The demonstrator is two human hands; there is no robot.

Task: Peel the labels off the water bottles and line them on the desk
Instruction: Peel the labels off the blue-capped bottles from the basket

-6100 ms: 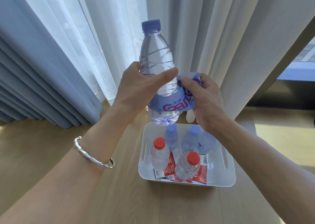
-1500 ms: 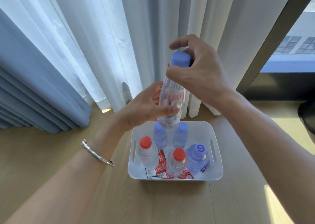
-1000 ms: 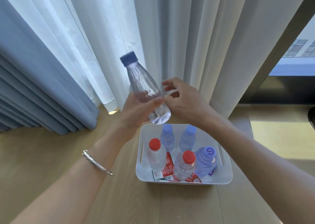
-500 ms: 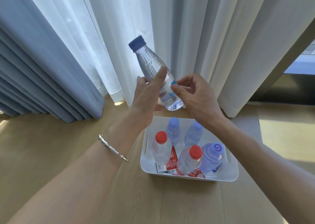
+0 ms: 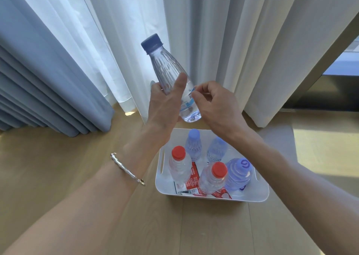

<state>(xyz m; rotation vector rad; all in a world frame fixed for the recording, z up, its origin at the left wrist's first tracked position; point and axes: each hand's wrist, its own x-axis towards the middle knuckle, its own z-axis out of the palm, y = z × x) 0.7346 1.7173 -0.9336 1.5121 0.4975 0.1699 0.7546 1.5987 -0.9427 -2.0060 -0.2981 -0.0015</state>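
Note:
My left hand (image 5: 165, 107) grips a clear water bottle (image 5: 167, 72) with a dark blue cap, tilted with the cap up and to the left, above a white bin (image 5: 260, 194). A blue and white label (image 5: 188, 99) wraps the bottle's lower part. My right hand (image 5: 213, 105) pinches the label's edge with thumb and forefinger. In the bin stand two red-capped bottles (image 5: 179, 167), two pale blue-capped bottles (image 5: 194, 144) and a purple bottle (image 5: 240, 174). Peeled red labels (image 5: 192, 181) lie on the bin's floor.
The bin sits on a wooden desk (image 5: 77, 167). White sheer curtains (image 5: 213, 31) hang right behind the bottle, and blue-grey drapes (image 5: 38, 80) hang at the left. A dark window frame (image 5: 330, 60) runs along the right.
I swapped bottles: the purple one now stands unlabelled in the bin. My left hand took the dark-capped bottle and tilted it. My right hand moved from its cap to its label edge.

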